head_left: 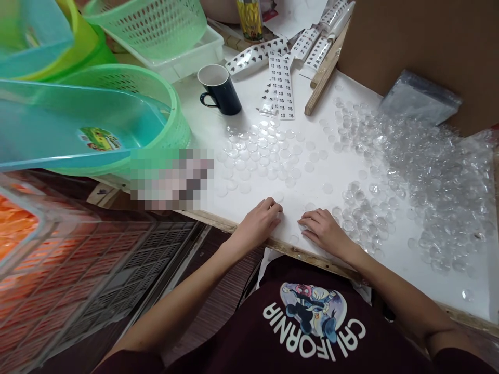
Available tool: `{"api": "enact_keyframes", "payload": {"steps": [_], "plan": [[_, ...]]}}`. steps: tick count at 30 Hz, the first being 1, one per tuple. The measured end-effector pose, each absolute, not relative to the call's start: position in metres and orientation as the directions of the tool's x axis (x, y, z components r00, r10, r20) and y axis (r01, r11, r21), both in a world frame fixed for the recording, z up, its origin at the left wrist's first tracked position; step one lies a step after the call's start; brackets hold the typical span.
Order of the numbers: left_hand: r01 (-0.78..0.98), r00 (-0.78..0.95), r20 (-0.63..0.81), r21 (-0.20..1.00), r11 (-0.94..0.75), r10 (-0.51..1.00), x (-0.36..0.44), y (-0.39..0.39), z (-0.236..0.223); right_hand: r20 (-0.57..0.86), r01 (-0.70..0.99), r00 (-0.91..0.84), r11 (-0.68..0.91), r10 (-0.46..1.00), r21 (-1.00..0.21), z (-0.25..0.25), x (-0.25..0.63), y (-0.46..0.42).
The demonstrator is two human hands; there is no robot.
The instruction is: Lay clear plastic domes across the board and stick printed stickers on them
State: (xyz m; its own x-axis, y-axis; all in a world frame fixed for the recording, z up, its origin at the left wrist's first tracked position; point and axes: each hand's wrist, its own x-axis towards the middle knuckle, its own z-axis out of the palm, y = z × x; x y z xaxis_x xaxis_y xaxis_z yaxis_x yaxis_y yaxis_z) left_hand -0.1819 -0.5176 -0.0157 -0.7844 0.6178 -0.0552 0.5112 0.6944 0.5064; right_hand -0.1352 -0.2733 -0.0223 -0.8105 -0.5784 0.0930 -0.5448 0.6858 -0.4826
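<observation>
Near the table's front edge, my left hand (260, 222) rests with its fingers curled and drawn together at the tabletop. Whatever its fingertips may hold is too small or see-through to make out. My right hand (323, 228) lies a short way to the right, fingers stretched out low over the white tabletop (273, 249), with nothing visible in it. Just beyond both hands, many clear round discs (263, 150) are spread in a loose single layer. A small heap of clear discs (364, 215) sits beside my right hand.
A big pile of clear discs (429, 166) covers the right side, with a plastic-wrapped packet (421, 98) behind. A dark mug (229, 96), printed sticker strips (281, 85) and a wooden bar (323, 83) lie farther back. Green baskets (177, 111) and a crate (97, 259) stand left.
</observation>
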Motion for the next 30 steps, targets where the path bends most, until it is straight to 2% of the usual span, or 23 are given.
{"api": "enact_keyframes", "payload": {"steps": [7, 14, 17, 21, 28, 30], "plan": [[0.436, -0.855, 0.011, 0.557, 0.707, 0.519, -0.182, -0.538, -0.016, 0.132, -0.496, -0.841, 0.649, -0.525, -0.576, -0.025, -0.139, -0.277], [0.389, -0.887, -0.002, 0.539, 0.747, 0.463, -0.183, -0.548, -0.019, 0.104, -0.476, -0.852, 0.675, -0.513, -0.564, -0.03, -0.135, -0.27], [0.343, -0.913, 0.021, 0.582, 0.737, 0.408, -0.184, -0.547, -0.016, 0.101, -0.468, -0.858, 0.683, -0.504, -0.561, -0.026, -0.135, -0.271], [0.268, -0.934, -0.01, 0.641, 0.719, 0.357, -0.187, -0.547, -0.014, 0.073, -0.394, -0.891, 0.681, -0.449, -0.617, -0.021, -0.137, -0.274], [0.388, -0.911, 0.074, 0.482, 0.785, 0.405, -0.185, -0.545, -0.018, -0.025, -0.271, -0.917, 0.667, -0.399, -0.694, -0.018, -0.138, -0.274], [0.425, -0.893, 0.079, 0.473, 0.772, 0.444, -0.181, -0.535, -0.018, -0.05, -0.256, -0.917, 0.679, -0.396, -0.689, -0.016, -0.137, -0.274]]}}
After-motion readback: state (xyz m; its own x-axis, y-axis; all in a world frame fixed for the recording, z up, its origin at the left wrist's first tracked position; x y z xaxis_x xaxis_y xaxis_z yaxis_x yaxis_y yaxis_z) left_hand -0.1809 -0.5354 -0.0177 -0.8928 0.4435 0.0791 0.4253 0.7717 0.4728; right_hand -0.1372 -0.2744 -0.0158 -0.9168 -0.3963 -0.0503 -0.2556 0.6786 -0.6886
